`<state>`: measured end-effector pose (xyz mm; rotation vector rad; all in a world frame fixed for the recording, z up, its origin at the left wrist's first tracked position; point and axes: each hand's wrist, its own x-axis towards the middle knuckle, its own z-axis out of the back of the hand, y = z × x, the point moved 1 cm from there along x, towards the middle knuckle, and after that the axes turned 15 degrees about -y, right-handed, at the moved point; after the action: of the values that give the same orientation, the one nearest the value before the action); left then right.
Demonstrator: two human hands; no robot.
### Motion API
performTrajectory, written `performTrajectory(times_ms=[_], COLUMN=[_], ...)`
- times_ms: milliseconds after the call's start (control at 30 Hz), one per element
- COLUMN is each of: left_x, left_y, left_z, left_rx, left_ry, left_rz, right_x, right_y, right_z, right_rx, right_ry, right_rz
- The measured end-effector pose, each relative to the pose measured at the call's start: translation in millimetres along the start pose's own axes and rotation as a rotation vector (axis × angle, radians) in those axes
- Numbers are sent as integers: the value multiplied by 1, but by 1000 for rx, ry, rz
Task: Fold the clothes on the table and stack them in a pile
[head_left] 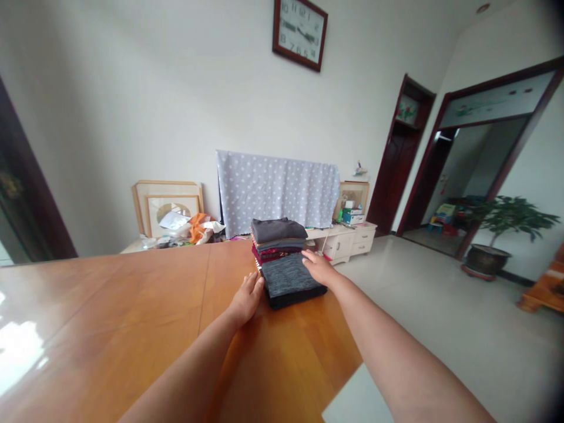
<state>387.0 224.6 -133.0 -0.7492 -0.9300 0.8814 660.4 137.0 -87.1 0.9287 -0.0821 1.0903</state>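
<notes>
A short pile of folded clothes, dark grey marled on top and black below, lies on the wooden table. Right behind it rises a taller stack of folded clothes, charcoal on top with grey and dark red layers under it. My left hand rests against the left side of the front pile, fingers stretched out. On the other side, my right hand reaches over the pile's right edge with its fingers extended, at its back right corner. Neither hand grips anything.
A pale flat sheet lies by the table's near right edge. Behind the table stand a low white cabinet, a polka-dot cloth over something wide, and picture frames. A potted plant is on the floor at right.
</notes>
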Motion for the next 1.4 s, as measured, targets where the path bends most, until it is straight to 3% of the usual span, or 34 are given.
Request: performTrajectory(times_ms=[167, 367, 533, 767, 967, 1167, 1400], left_x=[-20, -59, -102, -156, -182, -215, -244], left_y=[-1, -11, -14, -8, 10, 38, 61], left_z=[33, 80, 117, 161, 215, 290, 382], left_rx=[9, 45, 54, 47, 138, 248, 537], left_ry=[-42, -67, -85, -131, -201, -343, -495], left_rz=[51, 79, 119, 140, 119, 137, 209], right_x=[-33, -105, -162, -232, -269, -291, -301], right_y=[1, 12, 60, 168, 235, 256, 238], right_z=[24, 34, 25, -7, -37, -62, -87], right_rx=[66, 48, 67, 152, 74, -65, -204], right_ry=[-308, -452, -325, -110, -9, 76, 232], right_rz=[-147, -252, -251, -199, -129, -7, 128])
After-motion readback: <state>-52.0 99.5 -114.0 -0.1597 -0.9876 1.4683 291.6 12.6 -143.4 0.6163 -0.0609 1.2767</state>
